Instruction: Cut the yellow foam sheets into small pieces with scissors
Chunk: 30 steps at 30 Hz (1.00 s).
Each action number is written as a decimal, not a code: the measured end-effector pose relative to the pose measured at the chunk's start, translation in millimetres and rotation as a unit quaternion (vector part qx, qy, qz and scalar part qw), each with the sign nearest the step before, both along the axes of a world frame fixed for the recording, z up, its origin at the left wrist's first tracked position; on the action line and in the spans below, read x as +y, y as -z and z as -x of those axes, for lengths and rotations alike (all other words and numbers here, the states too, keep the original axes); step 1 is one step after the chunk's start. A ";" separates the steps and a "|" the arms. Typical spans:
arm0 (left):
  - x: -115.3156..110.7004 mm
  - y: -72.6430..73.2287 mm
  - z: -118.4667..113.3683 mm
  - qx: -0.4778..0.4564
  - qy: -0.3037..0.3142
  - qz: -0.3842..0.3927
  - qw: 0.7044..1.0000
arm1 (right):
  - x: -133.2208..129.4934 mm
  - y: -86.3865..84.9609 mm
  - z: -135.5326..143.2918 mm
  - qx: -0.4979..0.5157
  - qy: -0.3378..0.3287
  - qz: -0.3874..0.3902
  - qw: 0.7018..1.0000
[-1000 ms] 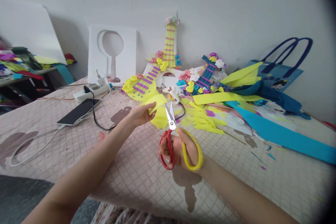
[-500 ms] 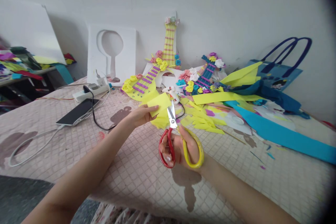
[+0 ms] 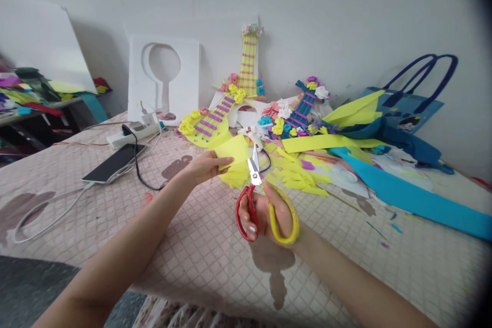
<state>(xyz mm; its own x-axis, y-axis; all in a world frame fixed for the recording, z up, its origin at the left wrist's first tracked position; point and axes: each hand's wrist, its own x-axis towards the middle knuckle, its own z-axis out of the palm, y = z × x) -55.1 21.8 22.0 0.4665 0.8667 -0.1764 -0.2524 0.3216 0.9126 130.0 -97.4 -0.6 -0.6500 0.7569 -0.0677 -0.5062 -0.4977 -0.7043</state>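
Observation:
My left hand [image 3: 207, 167] pinches a piece of yellow paper [image 3: 234, 150] between thumb and fingers, above the middle of the table. In my right hand [image 3: 267, 212] is a pair of scissors [image 3: 254, 176] with one red and one yellow handle loop; my fingers pass through the loops. The blades point away from me, slightly parted, just right of the paper's edge. Behind the paper lies a yellow guitar-shaped craft [image 3: 211, 123] with purple strips and paper flowers. A white glue gun [image 3: 253, 138] rests beyond the blade tips.
Yellow paper scraps [image 3: 303, 177] and a long blue strip [image 3: 407, 189] spread to the right, before a blue bag [image 3: 415, 107]. On the left are a phone [image 3: 113, 164], a power strip [image 3: 134, 133] and loose cables. A white cut-out board [image 3: 134, 77] leans on the wall.
The scissors have shifted slightly right, and their blades look closer together. The yellow paper has tilted a little in my left hand, which stays in nearly the same place.

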 end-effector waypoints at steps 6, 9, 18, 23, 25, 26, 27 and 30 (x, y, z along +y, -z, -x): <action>0.3 0.4 1.1 -0.008 0.017 -0.016 1.000 | -2.0 -1.0 2.1 0.013 0.011 0.013 1.000; 0.2 -0.2 1.5 -0.014 0.022 -0.019 0.999 | -3.2 -2.9 3.0 -0.004 0.021 0.011 1.000; 1.3 -1.7 4.4 -0.015 0.026 -0.033 0.999 | 1.0 5.7 1.9 -0.008 0.011 0.033 0.999; 3.3 -0.7 6.8 -0.015 0.024 -0.037 0.999 | -0.1 6.3 2.1 -0.002 0.017 0.032 0.999; 4.4 0.4 7.7 -0.011 0.027 -0.042 0.999 | -0.3 4.9 1.8 0.005 0.011 0.029 0.999; 4.8 0.8 8.0 -0.009 0.030 -0.044 0.999 | -0.2 4.2 1.5 0.007 0.006 0.027 1.000; 4.9 1.1 8.0 -0.007 0.033 -0.046 0.998 | -0.1 3.6 1.1 0.008 0.003 0.024 1.000; 3.2 0.5 6.8 -0.002 0.044 -0.050 0.998 | 0.3 1.9 -0.4 0.007 -0.004 0.020 1.000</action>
